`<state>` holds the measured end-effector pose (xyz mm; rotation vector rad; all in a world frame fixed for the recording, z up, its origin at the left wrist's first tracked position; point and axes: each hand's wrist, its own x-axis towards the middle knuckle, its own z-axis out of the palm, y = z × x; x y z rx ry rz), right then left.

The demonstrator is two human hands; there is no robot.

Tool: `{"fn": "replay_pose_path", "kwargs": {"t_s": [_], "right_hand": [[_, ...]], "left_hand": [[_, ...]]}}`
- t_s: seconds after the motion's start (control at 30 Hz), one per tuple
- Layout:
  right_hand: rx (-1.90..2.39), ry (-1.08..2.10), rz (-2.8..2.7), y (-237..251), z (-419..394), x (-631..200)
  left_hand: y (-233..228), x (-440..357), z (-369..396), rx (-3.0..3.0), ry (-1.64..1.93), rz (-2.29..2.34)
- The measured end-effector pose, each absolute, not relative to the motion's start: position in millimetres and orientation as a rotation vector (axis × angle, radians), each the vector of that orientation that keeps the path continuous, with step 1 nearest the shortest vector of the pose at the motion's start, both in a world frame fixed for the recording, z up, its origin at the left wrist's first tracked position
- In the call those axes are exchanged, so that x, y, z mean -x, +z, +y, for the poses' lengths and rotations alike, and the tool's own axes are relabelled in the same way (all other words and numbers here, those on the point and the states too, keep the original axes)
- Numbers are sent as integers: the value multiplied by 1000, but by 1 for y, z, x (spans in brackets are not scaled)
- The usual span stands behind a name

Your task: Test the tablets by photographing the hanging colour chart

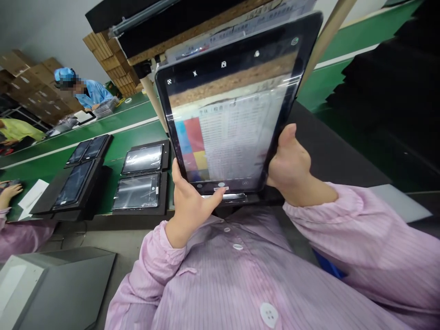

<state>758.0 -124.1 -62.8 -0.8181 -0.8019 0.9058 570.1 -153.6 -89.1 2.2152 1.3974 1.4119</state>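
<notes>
The left hand [190,201] and right hand [291,167] hold a lit, tilted tablet [237,128], their fingers [180,180] gripping its lower-left corner and right edge.

Pale grey wall [65,27] stood behind | brown cartons [44,87] were stacked before it | green tabletop [137,134] ran lengthwise, white-striped | floor [129,240] looked grey

- A tablet [237,123] is held up between the left hand [189,201] and the right hand [292,162].
- To its left, two flat tablets [135,191] are laid one behind the other on a tray [164,199] on the bench [113,160].
- Farther left, three more tablets [75,183] are set on other trays [48,197].
- Papers [33,195] are placed between those and a co-worker's hand [10,192].
- Cartons [37,82] are stacked behind a distant co-worker [94,94].
</notes>
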Motion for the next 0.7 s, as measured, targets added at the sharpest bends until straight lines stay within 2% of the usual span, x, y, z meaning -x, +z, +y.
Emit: {"fn": "replay_pose_path", "kwargs": {"t_s": [0.3, 0.47, 0.6, 0.7], "right_hand": [[755, 866, -848, -69, -122, -761], [652, 993, -898, -64, -122, -761], [737, 1011, -875, -58, -132, -760], [773, 901, -1077, -49, -143, -763]], "left_hand": [[-87, -575, -156, -2195, 1410, 1431], [-89, -568, -152, -2078, 1472, 1283], [-78, -553, -143, -1526, 1530, 865], [-65, -548, -140, -1072, 1459, 760]]}}
